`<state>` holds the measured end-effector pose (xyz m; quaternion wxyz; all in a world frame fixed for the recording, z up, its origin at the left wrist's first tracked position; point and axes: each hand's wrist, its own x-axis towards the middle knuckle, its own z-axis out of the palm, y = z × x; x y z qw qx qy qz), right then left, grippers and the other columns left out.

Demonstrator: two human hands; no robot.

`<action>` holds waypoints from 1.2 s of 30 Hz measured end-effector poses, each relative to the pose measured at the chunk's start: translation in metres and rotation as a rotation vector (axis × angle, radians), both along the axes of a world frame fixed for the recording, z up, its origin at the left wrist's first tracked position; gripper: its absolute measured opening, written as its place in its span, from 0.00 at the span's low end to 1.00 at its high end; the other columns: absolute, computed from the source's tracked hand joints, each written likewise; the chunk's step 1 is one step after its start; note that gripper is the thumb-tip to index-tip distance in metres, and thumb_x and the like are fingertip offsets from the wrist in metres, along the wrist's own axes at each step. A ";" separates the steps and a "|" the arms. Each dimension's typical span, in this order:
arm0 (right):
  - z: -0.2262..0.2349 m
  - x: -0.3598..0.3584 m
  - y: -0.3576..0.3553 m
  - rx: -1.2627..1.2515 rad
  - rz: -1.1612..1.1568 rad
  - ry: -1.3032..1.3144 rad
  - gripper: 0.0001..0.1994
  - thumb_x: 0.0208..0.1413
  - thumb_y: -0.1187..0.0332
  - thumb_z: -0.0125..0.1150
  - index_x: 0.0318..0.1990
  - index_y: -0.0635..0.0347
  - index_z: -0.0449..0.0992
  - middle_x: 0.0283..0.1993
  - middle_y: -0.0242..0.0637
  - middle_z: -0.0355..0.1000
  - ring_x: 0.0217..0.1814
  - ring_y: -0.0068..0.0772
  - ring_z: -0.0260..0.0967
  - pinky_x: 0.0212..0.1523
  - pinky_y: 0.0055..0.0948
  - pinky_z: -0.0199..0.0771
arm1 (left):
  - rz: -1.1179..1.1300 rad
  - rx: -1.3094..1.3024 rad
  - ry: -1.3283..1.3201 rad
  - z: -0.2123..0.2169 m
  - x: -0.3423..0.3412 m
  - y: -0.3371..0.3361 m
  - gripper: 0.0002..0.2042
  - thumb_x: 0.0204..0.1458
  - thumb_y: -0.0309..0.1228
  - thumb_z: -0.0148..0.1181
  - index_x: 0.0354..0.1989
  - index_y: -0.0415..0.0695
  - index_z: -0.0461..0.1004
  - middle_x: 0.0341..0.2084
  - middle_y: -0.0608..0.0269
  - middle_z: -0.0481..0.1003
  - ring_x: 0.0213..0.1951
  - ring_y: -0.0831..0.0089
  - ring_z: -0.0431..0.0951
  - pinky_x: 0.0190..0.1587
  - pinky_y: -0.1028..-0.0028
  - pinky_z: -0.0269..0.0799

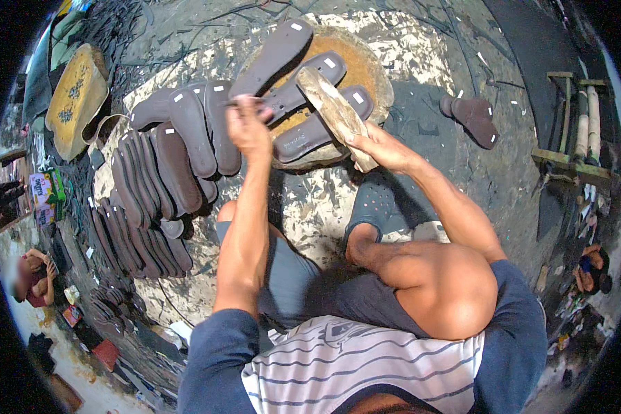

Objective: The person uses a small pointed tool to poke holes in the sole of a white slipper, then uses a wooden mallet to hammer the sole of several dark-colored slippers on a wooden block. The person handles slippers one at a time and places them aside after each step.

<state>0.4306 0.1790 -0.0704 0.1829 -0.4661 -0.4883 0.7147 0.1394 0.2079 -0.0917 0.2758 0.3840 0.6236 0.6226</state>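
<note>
My right hand (pixel 383 147) is closed around the near end of a rough, pale wooden club (pixel 331 110), which slants over the dark brown shoe soles. Left of it, my left hand (pixel 249 130) is raised with curled, motion-blurred fingers. A thin dark thing shows at its fingertips, too smeared to name. Under the hands, a round wooden block (pixel 376 72) carries three soles: an upper sole (pixel 276 58), a middle sole (pixel 286 96) with small holes near its centre, and a lower sole (pixel 307 136). The club hides part of the middle and lower ones.
Several soles stand in overlapping rows (pixel 176 165) left of the block. A loose pair of soles (pixel 472 117) lies on the floor at right. Another wooden block (pixel 76 103) stands far left; a wooden frame (pixel 571 162) is far right. Two other people (pixel 34 276) (pixel 590 269) sit near the edges.
</note>
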 end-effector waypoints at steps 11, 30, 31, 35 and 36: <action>0.063 -0.007 -0.002 -0.301 -0.155 0.139 0.25 0.70 0.52 0.61 0.62 0.62 0.69 0.39 0.37 0.75 0.33 0.27 0.77 0.33 0.29 0.81 | -0.248 -0.305 0.023 -0.004 0.022 -0.044 0.13 0.71 0.36 0.58 0.50 0.39 0.82 0.32 0.62 0.85 0.35 0.79 0.84 0.40 0.76 0.80; 0.055 -0.008 -0.025 0.220 0.207 -0.037 0.25 0.71 0.53 0.60 0.64 0.65 0.69 0.52 0.46 0.78 0.52 0.36 0.79 0.54 0.36 0.79 | -0.481 -0.005 0.757 -0.013 0.019 -0.053 0.09 0.62 0.30 0.63 0.48 0.40 0.80 0.38 0.47 0.78 0.42 0.47 0.78 0.46 0.56 0.73; 0.058 -0.007 -0.012 0.119 0.166 0.017 0.23 0.71 0.53 0.59 0.61 0.64 0.69 0.48 0.43 0.78 0.47 0.34 0.79 0.50 0.35 0.81 | -0.456 0.002 0.756 -0.014 0.016 -0.043 0.09 0.63 0.31 0.63 0.47 0.40 0.80 0.38 0.47 0.78 0.42 0.46 0.78 0.46 0.55 0.73; 0.050 0.011 -0.043 -0.240 -0.019 -0.008 0.21 0.73 0.53 0.57 0.57 0.63 0.72 0.46 0.33 0.76 0.44 0.20 0.73 0.38 0.25 0.78 | -0.360 -0.100 0.577 -0.006 0.026 -0.055 0.11 0.68 0.34 0.60 0.45 0.38 0.79 0.39 0.50 0.79 0.40 0.57 0.82 0.45 0.58 0.75; 0.024 0.016 -0.052 -0.183 -0.042 -0.001 0.21 0.73 0.52 0.57 0.57 0.63 0.71 0.45 0.33 0.75 0.42 0.20 0.73 0.36 0.25 0.77 | -0.195 -0.143 0.164 -0.002 0.033 -0.052 0.12 0.69 0.36 0.59 0.47 0.37 0.78 0.39 0.51 0.81 0.39 0.62 0.83 0.42 0.61 0.77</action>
